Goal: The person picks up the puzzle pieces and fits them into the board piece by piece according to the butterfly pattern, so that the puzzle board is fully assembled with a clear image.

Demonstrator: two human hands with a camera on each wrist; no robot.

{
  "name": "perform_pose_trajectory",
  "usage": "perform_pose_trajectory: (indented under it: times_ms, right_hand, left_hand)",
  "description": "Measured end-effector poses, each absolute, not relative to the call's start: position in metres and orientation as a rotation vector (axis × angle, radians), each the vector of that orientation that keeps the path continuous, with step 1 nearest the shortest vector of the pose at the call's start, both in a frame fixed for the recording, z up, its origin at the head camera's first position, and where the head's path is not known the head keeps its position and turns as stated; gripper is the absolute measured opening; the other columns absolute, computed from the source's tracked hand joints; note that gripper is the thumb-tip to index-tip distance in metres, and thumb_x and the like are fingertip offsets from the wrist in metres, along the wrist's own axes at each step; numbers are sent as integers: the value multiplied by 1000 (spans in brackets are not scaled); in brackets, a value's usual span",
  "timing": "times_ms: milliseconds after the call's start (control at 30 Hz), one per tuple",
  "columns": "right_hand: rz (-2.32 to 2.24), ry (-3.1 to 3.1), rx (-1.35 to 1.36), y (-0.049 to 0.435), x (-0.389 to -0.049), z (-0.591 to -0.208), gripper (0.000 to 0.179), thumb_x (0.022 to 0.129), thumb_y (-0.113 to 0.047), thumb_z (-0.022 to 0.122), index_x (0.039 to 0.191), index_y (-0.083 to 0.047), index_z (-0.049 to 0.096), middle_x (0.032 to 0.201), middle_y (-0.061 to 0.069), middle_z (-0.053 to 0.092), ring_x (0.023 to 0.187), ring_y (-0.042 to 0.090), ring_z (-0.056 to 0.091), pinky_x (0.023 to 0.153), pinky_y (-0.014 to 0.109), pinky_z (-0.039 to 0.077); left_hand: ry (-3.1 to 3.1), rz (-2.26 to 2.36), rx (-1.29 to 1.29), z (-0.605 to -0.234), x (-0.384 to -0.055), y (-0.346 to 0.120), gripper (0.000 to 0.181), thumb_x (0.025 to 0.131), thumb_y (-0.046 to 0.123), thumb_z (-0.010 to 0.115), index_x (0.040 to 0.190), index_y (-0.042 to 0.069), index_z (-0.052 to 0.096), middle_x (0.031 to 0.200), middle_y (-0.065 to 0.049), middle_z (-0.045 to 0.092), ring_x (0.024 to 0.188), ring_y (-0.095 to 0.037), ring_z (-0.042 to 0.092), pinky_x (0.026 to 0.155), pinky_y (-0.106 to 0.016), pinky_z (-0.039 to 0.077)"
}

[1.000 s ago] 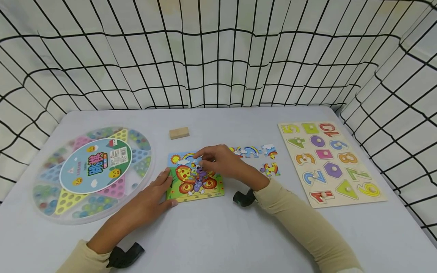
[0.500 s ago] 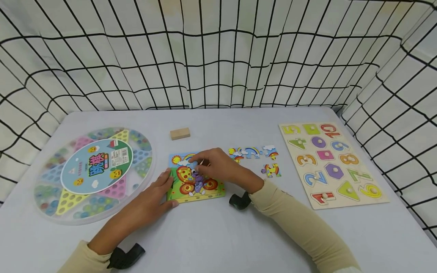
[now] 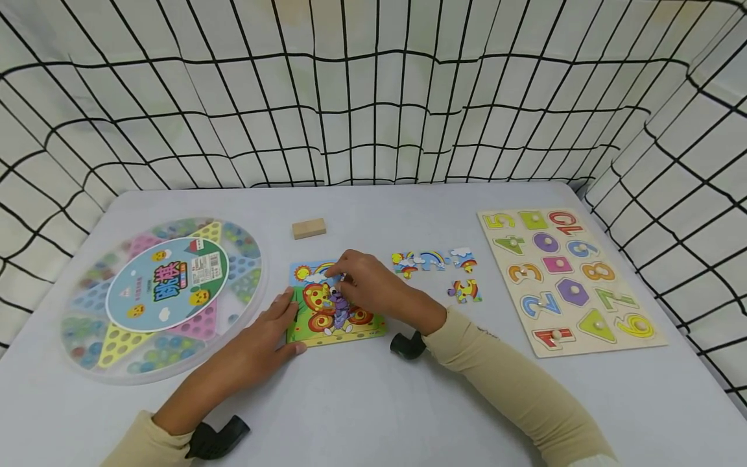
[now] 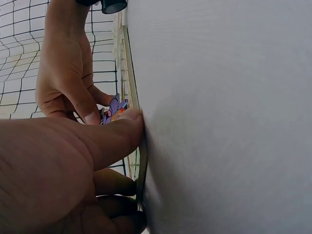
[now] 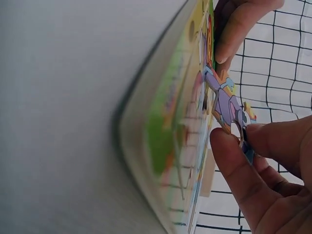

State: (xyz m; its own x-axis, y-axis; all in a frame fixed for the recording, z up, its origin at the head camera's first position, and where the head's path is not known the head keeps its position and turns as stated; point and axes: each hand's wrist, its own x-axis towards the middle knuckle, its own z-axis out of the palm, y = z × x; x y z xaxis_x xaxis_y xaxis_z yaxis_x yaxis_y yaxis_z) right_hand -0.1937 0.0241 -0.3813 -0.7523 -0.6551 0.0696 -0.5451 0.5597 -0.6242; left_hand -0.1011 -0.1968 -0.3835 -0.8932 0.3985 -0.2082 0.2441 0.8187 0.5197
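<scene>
A colourful jigsaw puzzle board (image 3: 312, 336) with a butterfly picture lies in the middle of the table. My left hand (image 3: 252, 349) rests along its left side, fingers extended, with the thumb at the front edge. Above the board, my right hand (image 3: 373, 285) pinches a purple puzzle piece (image 5: 225, 103) between thumb and fingers. That piece stands tilted up in the right wrist view, its lower end at the board's surface; whether it is seated there I cannot tell. Right of the board lie several loose puzzle pieces (image 3: 432, 260), with one piece (image 3: 465, 291) nearer the front.
A round Chinese checkers set (image 3: 166, 283) with marbles sits at the left. The wooden number board (image 3: 563, 272) occupies the right side. Behind the puzzle is a small wooden block (image 3: 308, 228). Black netting (image 3: 373, 107) rises past the table's back and sides.
My right hand has moved slightly left over the puzzle board, still pinching the purple piece. The left hand stays at the board's left side.
</scene>
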Motion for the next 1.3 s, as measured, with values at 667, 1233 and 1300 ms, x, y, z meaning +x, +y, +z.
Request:
perform_pose_trajectory:
  times_ms: [667,1233,1300]
  right_hand:
    - [-734,2622,-1028,17,-196,-383,33,92,-16,69,125,-12,65,125,4,52,110,15,51,93,24,45]
    - [-674,2505,-1083,18,-211,-385,31,92,-19,70,121,-8,70,125,6,56,100,13,53,86,23,44]
    - [-673,2502,-1086,17,-211,-385,30,92,-19,70,121,-8,70,125,6,56,98,13,53,85,22,45]
  left_hand:
    - [2692,695,507,-383,-101,-196,75,96,23,64,149,-10,22,159,-24,6,144,-44,9,108,-62,21]
    - [2676,691,490,-384,-101,-197,77,96,26,63,150,-8,21,160,-23,4,144,-44,8,107,-63,23]
    - [2678,692,489,-384,-101,-197,77,96,25,63,150,-9,21,160,-23,4,144,-44,7,108,-62,23]
